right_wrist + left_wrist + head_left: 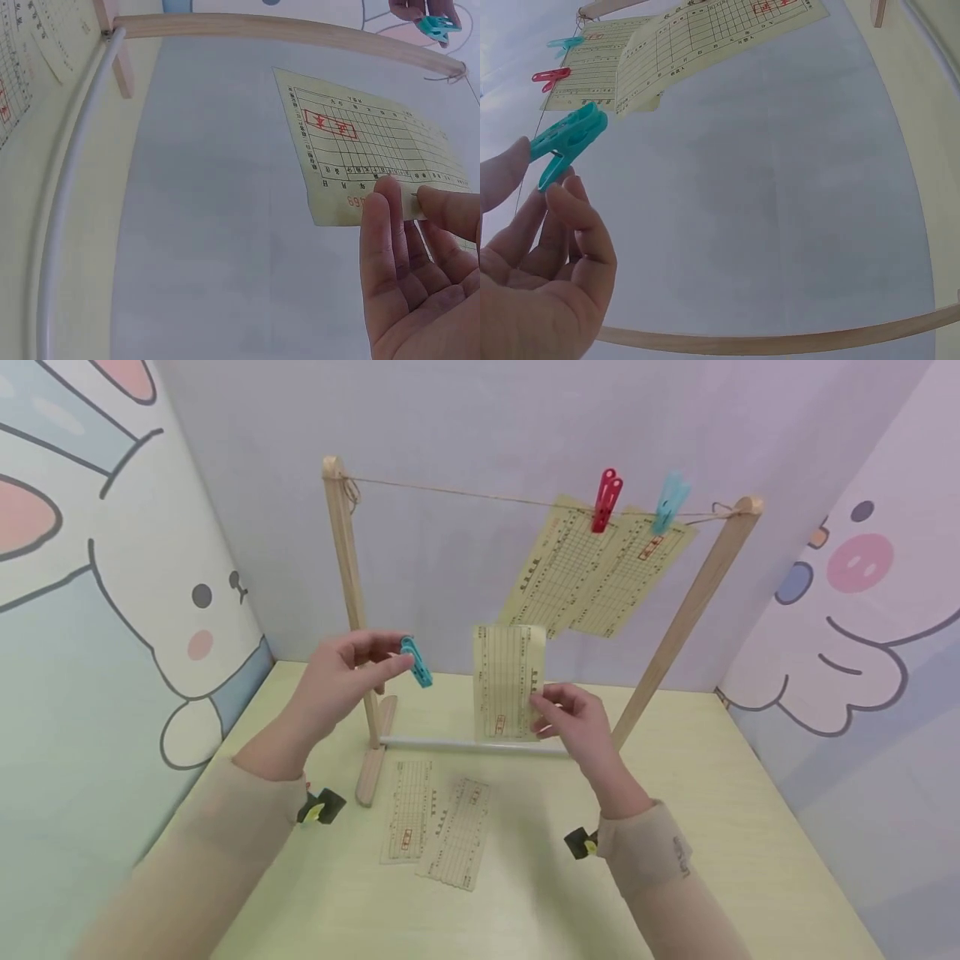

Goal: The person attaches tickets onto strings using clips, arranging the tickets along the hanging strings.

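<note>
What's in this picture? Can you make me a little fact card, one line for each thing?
Left hand: pinches a turquoise clothespin
Right hand: holds a paper slip by its edge
String: tied between a left post and a right post, both wooden
Hanging: two printed sheets, near the right post
Clips on string: a red clothespin and a light blue clothespin
Table: pale yellow; more slips lie there, number unclear
Walls: cartoon animals on both sides
</note>
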Demonstrator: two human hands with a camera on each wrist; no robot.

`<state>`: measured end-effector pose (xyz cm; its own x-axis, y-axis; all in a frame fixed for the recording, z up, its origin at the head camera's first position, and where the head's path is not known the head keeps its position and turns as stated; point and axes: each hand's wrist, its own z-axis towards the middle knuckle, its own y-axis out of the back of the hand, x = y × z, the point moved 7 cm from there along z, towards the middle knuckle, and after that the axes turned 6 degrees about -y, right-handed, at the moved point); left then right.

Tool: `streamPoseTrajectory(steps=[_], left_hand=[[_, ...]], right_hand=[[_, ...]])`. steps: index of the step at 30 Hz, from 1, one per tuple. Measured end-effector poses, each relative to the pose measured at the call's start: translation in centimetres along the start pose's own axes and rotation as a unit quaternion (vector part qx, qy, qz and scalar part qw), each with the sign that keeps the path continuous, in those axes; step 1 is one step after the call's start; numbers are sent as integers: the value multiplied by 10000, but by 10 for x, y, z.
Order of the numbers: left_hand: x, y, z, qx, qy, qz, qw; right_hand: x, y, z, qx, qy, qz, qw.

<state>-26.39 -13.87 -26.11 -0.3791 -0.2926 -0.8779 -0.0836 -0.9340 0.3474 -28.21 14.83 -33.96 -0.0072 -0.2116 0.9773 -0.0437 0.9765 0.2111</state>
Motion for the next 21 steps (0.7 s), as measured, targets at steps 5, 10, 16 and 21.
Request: streamPoseTrajectory(steps=[5,10,16,21], left_hand=[[-20,3,14,-73,-344,14,9994],[-34,4,25,-138,-550,300,9979],[-47,5,38,-230,-661,446,9965],[-59,8,49,-452,-965,367,9936]], right_hand=[[15,6,7,-11,124,29,9999],[29,13,14,-86,159,32,9998],[47,22,21,-137,362,12,9993],[60,26,27,-167,400,62,9990]])
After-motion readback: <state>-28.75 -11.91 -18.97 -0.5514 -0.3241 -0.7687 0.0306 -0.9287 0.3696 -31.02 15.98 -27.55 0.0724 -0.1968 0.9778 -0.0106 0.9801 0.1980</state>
